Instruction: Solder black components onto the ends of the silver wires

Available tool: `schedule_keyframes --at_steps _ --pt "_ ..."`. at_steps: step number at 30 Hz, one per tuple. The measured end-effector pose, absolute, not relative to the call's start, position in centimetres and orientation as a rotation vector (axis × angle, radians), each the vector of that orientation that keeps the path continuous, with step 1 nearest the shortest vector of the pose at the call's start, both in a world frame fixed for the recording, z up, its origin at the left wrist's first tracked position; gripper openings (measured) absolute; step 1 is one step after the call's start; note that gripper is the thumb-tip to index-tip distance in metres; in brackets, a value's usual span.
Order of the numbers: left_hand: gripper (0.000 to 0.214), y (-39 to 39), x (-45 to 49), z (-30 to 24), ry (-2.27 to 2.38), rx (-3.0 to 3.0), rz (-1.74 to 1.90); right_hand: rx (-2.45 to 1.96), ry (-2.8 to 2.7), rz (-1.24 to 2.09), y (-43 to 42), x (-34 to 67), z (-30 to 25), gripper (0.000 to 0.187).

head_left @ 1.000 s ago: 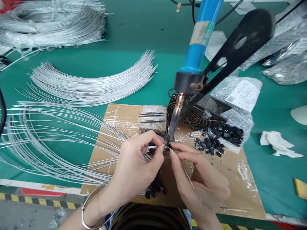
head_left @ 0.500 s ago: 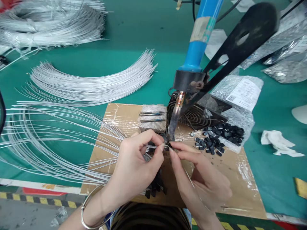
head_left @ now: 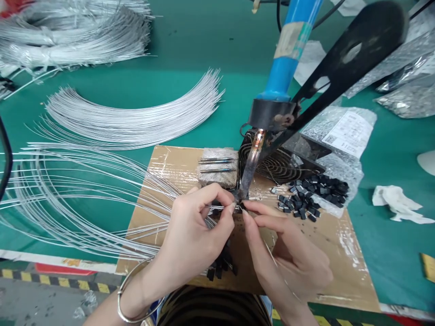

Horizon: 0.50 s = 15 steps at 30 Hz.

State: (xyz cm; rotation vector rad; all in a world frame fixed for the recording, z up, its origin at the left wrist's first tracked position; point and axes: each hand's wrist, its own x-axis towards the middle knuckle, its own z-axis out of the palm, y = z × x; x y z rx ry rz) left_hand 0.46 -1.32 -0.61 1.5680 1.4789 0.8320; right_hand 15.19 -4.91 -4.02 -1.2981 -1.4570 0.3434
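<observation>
My left hand (head_left: 193, 235) pinches the ends of thin silver wires (head_left: 102, 213) between thumb and forefinger. Those wires fan out to the left over the cardboard sheet (head_left: 163, 181). My right hand (head_left: 288, 253) pinches a small black part (head_left: 240, 208) right beside the wire ends. Both pinches meet under the tip (head_left: 245, 190) of a fixed soldering iron with a blue handle (head_left: 288, 50). A thin solder strand runs through my right palm. Several black parts (head_left: 220, 267) lie under my left hand.
A pile of small black parts (head_left: 306, 199) spills from a silvery bag (head_left: 343, 136) on the right. A black fan grille (head_left: 275, 165) and a grey block (head_left: 218, 174) with pins sit behind my hands. Cut wire bundles (head_left: 132, 122) lie left. A black lever (head_left: 343, 63) rises right.
None beyond a slight shift of the camera; both hands keep their pinches under the iron tip.
</observation>
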Motion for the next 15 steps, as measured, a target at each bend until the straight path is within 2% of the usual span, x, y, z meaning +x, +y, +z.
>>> schedule_keyframes --at_steps 9,15 --pt "0.013 -1.5 0.4 -1.3 1.469 1.547 0.822 -1.272 -1.396 0.522 -5.6 15.5 -4.8 0.024" --pt "0.014 -2.2 -0.6 -1.8 1.546 1.660 0.749 -1.447 -1.205 0.526 -5.9 17.0 -5.0 0.013"
